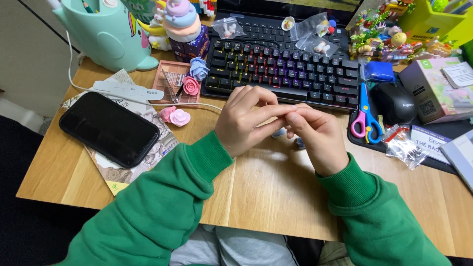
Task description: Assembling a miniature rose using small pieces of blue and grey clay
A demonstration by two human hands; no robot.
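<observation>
1. Two hands met over the wooden tabletop [266, 192], just in front of the keyboard [283, 66]; both arms wore green sleeves.
2. The left hand [244, 120] curled inward, its fingertips pressed against those of the right hand [315, 138] — the grip of each was narrow, pinched together at one spot, and whatever sat between them was too small and hidden to tell.
3. Under the hands, two small bluish pieces [298, 143] lay on the tabletop, partly covered.
4. One black phone [109, 128] lay face up on a patterned booklet at the left, well apart from the hands.
5. Small toy roses numbered four: two pink ones [176, 116] side by side near a white cable, one deeper pink [191, 85] and one pale blue [199, 69] on a pink tray [170, 86].
6. Three clear plastic bags [227, 27] of tiny parts rested on the keyboard's top rows, with a fourth [405, 148] at the right beside the mat.
7. One pair of scissors [365, 118] — blue and pink handles — lay next to one black mouse [392, 102].
8. One mint-green pen holder [106, 32] stood at the far left corner.
</observation>
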